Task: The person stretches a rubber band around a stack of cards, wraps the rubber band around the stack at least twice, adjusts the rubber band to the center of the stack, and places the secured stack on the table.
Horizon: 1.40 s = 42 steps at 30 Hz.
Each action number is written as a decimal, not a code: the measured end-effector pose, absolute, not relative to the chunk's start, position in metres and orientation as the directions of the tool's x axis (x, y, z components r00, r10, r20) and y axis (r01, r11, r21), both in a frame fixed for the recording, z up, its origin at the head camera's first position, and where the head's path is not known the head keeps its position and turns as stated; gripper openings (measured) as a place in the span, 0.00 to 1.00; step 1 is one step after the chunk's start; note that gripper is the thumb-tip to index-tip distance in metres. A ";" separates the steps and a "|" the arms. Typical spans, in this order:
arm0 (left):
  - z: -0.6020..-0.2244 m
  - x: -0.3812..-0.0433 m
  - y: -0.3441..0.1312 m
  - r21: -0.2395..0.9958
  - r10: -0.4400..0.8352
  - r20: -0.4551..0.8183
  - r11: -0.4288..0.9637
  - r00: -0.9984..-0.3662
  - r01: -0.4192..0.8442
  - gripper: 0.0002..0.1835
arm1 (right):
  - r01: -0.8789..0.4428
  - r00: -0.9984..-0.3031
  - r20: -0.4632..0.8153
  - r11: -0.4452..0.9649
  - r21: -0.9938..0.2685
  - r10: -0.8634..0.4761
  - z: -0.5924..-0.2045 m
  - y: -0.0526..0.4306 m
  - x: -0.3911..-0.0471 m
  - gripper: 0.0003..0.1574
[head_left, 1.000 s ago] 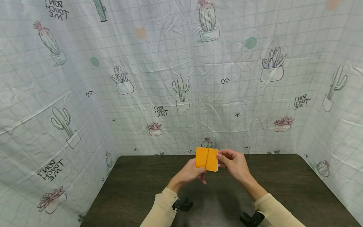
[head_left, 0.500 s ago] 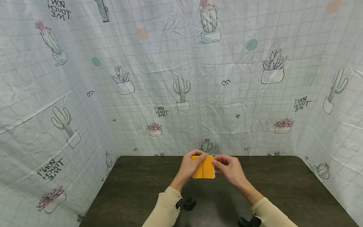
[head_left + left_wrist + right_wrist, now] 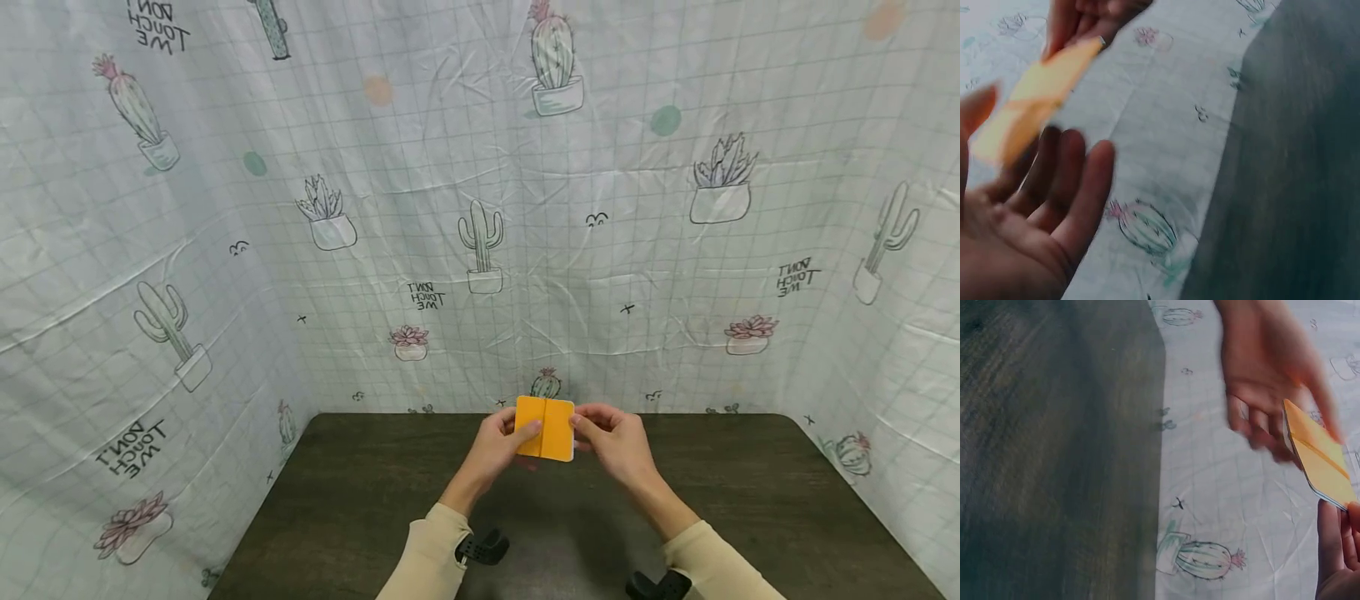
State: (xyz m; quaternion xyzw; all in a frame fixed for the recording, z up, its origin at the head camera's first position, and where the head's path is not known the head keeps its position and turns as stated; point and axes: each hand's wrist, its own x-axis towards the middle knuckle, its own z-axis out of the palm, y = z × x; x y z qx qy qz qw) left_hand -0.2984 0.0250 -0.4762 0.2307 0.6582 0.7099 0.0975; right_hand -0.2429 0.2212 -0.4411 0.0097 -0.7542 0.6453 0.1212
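A small orange notebook with an elastic band across its cover is held up above the table. My right hand pinches its right edge, thumb in front and fingers behind. My left hand is at its left side, with the thumb over the cover near the band and fingers behind. In the left wrist view, the notebook slants between my left thumb and fingers, and the thumb is blurred. The right wrist view shows the notebook edge-on, with pale pages; part of my right hand is cut off.
The dark wooden table lies beneath both hands. A white cloth with cactus prints hangs behind it and along both sides. Black straps are on both wrists.
My left hand went from the notebook's lower left up to its top edge, then down to its left side. The notebook dipped and rose again, its tilt shifting. My right hand keeps its pinch.
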 end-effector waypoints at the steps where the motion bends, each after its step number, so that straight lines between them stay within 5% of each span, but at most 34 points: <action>1: -0.479 -0.297 0.022 0.981 0.471 0.192 -0.116 -0.861 0.156 0.17 | -0.167 -0.969 0.192 0.157 -0.973 0.157 -0.440 0.222 -0.243 0.15; 5: -0.488 -0.293 0.015 0.984 0.531 0.176 -0.115 -0.829 0.135 0.15 | -0.166 -0.965 0.190 0.145 -0.976 0.178 -0.439 0.227 -0.246 0.15; 26: -0.489 -0.292 0.026 0.994 0.467 0.101 -0.083 -0.879 0.071 0.14 | -0.164 -0.963 0.192 0.157 -0.974 0.190 -0.441 0.226 -0.249 0.15; 42: -0.490 -0.298 0.021 0.977 0.165 0.197 -0.118 -0.966 0.179 0.11 | -0.093 -0.981 0.116 0.147 -0.985 0.157 -0.457 0.232 -0.256 0.18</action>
